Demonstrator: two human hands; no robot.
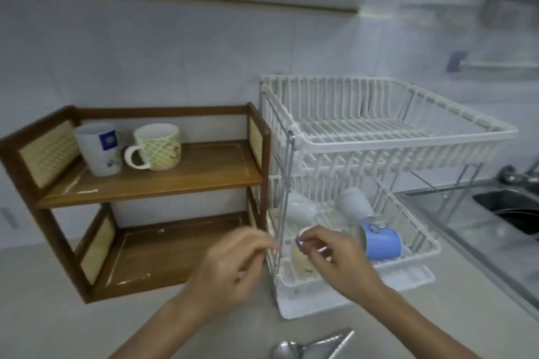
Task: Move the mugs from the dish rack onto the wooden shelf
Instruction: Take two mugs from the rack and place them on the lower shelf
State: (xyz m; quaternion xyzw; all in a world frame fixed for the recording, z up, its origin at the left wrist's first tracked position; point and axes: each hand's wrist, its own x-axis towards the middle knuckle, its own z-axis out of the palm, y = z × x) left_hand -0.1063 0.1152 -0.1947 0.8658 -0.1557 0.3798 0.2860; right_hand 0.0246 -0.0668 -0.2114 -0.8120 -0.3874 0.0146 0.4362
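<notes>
In the lower tier of the white dish rack (388, 137) a cream mug (300, 256) lies near the front left corner, and the right hand (335, 259) pinches its rim between thumb and fingers. Behind it lie two white mugs (300, 208) (354, 204) and, to the right, a blue mug (382, 243) on its side. The left hand (230, 265) hovers just beside the rack — fingers loosely curled, holding nothing. On the wooden shelf (175, 181) to the left, two mugs — a tall white mug (99, 148) and a patterned mug (157, 146) — stand upright on the top board. Spoons (309, 347) lie on the counter (43, 315) nearest the camera.
</notes>
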